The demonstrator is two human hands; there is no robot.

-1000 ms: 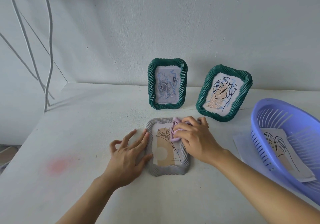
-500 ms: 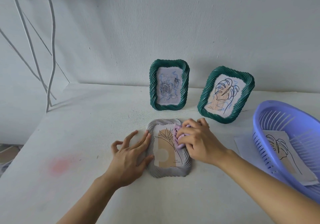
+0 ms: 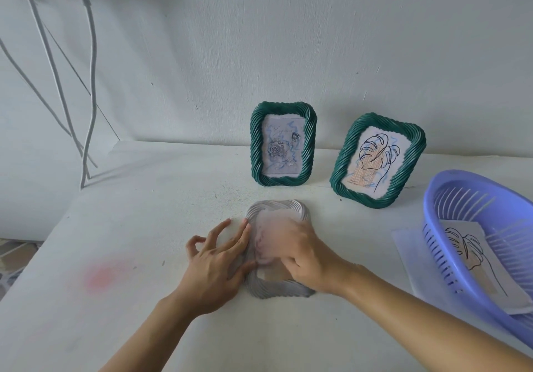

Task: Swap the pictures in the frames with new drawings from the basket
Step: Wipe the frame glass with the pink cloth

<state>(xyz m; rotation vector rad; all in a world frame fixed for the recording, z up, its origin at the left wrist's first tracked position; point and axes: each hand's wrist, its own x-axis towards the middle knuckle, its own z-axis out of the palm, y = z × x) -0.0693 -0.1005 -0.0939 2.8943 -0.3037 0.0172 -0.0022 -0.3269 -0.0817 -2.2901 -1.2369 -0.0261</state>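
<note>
A grey twisted-rim frame (image 3: pixel 277 208) lies flat on the white table (image 3: pixel 144 227) in front of me. My left hand (image 3: pixel 219 259) presses flat on its left edge, fingers spread. My right hand (image 3: pixel 300 253) is blurred with motion over the frame's glass, closed on a pink cloth (image 3: pixel 261 245) that shows only as a smear. Two green frames stand by the wall: one with a rose picture (image 3: pixel 283 144), one with a leaf drawing (image 3: pixel 377 159). A purple basket (image 3: pixel 450 198) at the right holds a leaf drawing (image 3: pixel 473 259).
A sheet of paper (image 3: pixel 403 245) lies under the basket's left side. White cables (image 3: pixel 89 89) hang down the wall at the left. A faint pink stain (image 3: pixel 103 278) marks the table near my left arm.
My right hand has slid with the cloth from the frame's upper right toward its middle and left, now covering the picture. My left hand has stayed on the left edge.
</note>
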